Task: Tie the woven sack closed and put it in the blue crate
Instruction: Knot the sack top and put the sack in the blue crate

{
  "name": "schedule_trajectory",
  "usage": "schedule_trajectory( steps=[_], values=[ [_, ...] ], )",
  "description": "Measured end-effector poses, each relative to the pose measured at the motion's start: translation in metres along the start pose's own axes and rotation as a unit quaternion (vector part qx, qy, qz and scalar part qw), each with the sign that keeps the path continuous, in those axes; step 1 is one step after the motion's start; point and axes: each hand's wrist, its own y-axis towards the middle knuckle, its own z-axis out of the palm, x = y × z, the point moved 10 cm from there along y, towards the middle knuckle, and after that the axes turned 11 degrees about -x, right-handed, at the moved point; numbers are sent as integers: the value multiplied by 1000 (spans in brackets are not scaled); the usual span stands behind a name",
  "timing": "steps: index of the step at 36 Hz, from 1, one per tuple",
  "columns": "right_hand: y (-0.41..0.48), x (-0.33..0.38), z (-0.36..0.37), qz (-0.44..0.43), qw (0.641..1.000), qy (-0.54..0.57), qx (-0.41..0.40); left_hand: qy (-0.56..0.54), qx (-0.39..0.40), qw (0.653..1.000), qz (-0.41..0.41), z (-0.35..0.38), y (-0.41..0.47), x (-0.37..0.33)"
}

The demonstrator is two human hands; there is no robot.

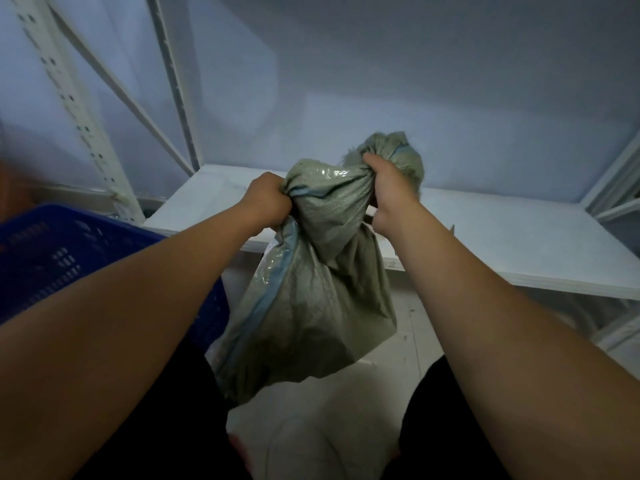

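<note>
**Gripped at the neck, hanging clear of the crate**

Held up in mid-air by both fists: the woven sack, grey-green, finely cross-hatched, creased all over. Hangs slack and baggy below the neck, narrowing to a blunt lower corner. Striped down its left seam in pale blue, with glossy clear film (a liner, by the look of it) showing at the neck and along that same seam.

Gripped on the near-left twist of fabric by the left hand, fingers curled tight into the bunched cloth. Clenched likewise by the right hand, higher and farther off, around a second twist, with a frayed, fuzzy tuft of mouth fabric bursting out above the knuckles. Hard to tell whether knotted or only wrung together.

Not in the blue crate: hanging to its right, well apart from its rim. Moulded plastic there, walls pierced with rows of small slots, partly hidden behind the left forearm.

Behind the sack, a flat matte white shelf board; at far left, a cream metal upright punched with paired holes.
</note>
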Motion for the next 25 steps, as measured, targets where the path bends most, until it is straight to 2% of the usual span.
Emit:
schedule_trajectory(
  steps=[6, 11, 25],
  values=[
    [-2, -30, 31, 73, 991, -93, 58, -85, -53, 995, -14, -22, 14, 8],
    [-7, -42, 47, 92, 980, -134, 111, -139, -88, 986, -10, -36, 32, 19],
    [-22, -25, 92, 36, 982, 14, 186, -210, -159, 963, 58, -69, 32, 11]
  ],
)
